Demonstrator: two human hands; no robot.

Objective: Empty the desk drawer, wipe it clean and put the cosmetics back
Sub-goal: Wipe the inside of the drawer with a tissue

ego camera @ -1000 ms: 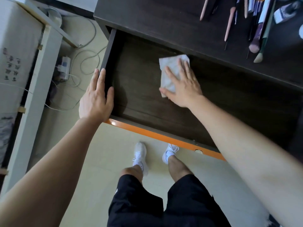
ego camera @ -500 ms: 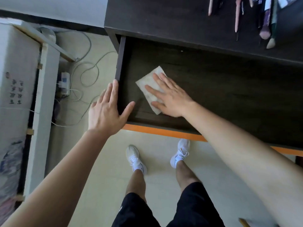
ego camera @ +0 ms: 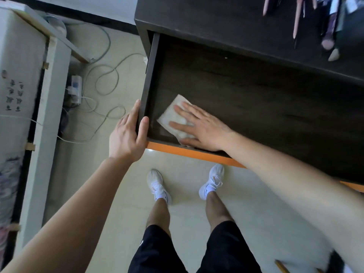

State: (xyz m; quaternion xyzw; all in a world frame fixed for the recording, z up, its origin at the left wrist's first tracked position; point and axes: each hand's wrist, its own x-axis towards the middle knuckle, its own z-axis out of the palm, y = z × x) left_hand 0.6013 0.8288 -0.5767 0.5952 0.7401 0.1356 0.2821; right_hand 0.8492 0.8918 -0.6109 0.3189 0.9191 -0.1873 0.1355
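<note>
- While our right hand (ego camera: 204, 129) lies flat, fingers spread and clenching nothing, it presses the white wipe (ego camera: 173, 117) down on the floor of the open drawer (ego camera: 256, 99), in the corner nearest to our body and to our left hand (ego camera: 128, 134).
- The unwiped floor of the drawer lies to the right of this hand and beyond it; the long axis of the drawer runs left to right, so we judge that the next stroke should go to the right.
- Our left hand grasps the left side wall of the drawer, thumb inside and fingers outside, and steadies it.
- The cosmetics (ego camera: 327, 26) lie on the desk top (ego camera: 216, 22), well beyond the right hand, not yet put back.
</note>
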